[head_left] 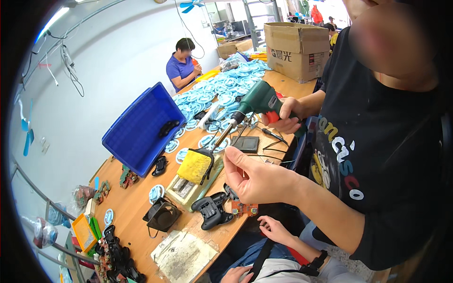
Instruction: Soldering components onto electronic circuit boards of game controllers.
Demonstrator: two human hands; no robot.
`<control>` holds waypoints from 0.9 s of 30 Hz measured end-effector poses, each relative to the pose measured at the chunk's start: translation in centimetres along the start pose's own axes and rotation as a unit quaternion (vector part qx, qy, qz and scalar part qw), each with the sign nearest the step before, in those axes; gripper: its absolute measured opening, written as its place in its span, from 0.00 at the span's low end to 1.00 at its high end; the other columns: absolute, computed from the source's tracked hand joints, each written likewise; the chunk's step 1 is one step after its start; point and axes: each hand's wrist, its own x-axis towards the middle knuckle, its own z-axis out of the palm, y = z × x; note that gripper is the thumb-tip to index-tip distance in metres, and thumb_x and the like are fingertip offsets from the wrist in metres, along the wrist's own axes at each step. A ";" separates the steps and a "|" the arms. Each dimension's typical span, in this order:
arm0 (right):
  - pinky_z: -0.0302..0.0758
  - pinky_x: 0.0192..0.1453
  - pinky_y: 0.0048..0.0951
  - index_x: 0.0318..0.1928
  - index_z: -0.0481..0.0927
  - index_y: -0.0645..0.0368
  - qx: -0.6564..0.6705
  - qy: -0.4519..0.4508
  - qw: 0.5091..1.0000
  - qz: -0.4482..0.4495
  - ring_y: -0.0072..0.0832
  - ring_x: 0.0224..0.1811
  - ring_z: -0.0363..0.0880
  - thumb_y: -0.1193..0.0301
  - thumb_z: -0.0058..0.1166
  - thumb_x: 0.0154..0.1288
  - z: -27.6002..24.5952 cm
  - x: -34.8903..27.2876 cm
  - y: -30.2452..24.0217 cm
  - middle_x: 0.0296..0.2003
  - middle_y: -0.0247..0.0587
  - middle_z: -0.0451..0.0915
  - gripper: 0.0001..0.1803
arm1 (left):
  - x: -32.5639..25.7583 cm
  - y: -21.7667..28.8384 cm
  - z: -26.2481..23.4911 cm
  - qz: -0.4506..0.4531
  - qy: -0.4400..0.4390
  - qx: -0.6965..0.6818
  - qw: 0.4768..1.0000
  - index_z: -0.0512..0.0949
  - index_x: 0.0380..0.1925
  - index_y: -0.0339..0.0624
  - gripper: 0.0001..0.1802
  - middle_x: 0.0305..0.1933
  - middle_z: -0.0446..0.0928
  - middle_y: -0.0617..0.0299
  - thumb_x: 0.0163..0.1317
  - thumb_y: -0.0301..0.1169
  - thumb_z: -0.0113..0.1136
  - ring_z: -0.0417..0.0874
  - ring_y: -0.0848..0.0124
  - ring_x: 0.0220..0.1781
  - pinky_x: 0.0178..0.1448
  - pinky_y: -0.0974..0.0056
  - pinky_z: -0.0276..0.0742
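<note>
My right hand [276, 230] hovers at the table's near edge, by my lap, fingers loosely stretched and nothing visible in it. A dark band sits on that wrist. Low in the view, my left hand [237, 274] rests on my lap, partly cut off, its fingers apart. Closest to my right hand are an orange circuit board [245, 209] and a black game controller shell [212, 211]. A co-worker in a black shirt holds a green gun-shaped tool [259, 100] with a long metal nozzle. That person's other hand [259, 178] pinches something too small to name.
A yellow sponge [195, 166] lies on a pale stand. Nearby are a black square fan-like box [162, 215], a stained white sheet [183, 256], a tilted blue bin [141, 127] and heaps of light-blue rings [226, 87]. Another person sits beyond; a cardboard box [297, 52] stands behind.
</note>
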 end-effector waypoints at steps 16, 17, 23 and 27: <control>0.75 0.35 0.30 0.48 0.68 0.61 -0.028 0.000 1.000 -0.001 0.31 0.29 0.79 0.77 0.51 0.59 -0.1 -0.1 0.2 0.33 0.45 0.75 0.15 | -0.3 -0.4 0.2 -0.019 0.008 0.031 0.999 0.79 0.42 0.41 0.15 0.38 0.78 0.50 0.57 0.36 0.60 0.76 0.53 0.43 0.47 0.57 0.72; 0.75 0.35 0.29 0.48 0.68 0.61 -0.025 0.002 1.000 -0.003 0.31 0.29 0.79 0.77 0.51 0.60 0.0 -0.1 0.5 0.33 0.45 0.75 0.15 | -0.3 -0.5 0.2 -0.018 0.009 0.031 0.999 0.79 0.42 0.41 0.15 0.38 0.78 0.50 0.57 0.36 0.60 0.76 0.53 0.43 0.47 0.57 0.72; 0.76 0.36 0.29 0.48 0.69 0.61 -0.027 -0.002 1.000 0.007 0.31 0.29 0.79 0.77 0.51 0.60 0.0 0.0 0.6 0.34 0.45 0.75 0.15 | -0.2 -0.2 0.3 -0.023 0.012 0.041 0.999 0.79 0.42 0.41 0.15 0.39 0.78 0.50 0.57 0.37 0.59 0.76 0.53 0.44 0.47 0.57 0.72; 0.76 0.36 0.28 0.49 0.69 0.61 -0.019 -0.004 1.000 0.011 0.31 0.30 0.79 0.76 0.51 0.60 -0.2 -0.3 0.8 0.35 0.45 0.75 0.16 | -0.4 0.3 0.4 -0.043 0.012 0.033 0.998 0.79 0.42 0.42 0.15 0.39 0.78 0.50 0.58 0.37 0.59 0.76 0.53 0.44 0.48 0.57 0.72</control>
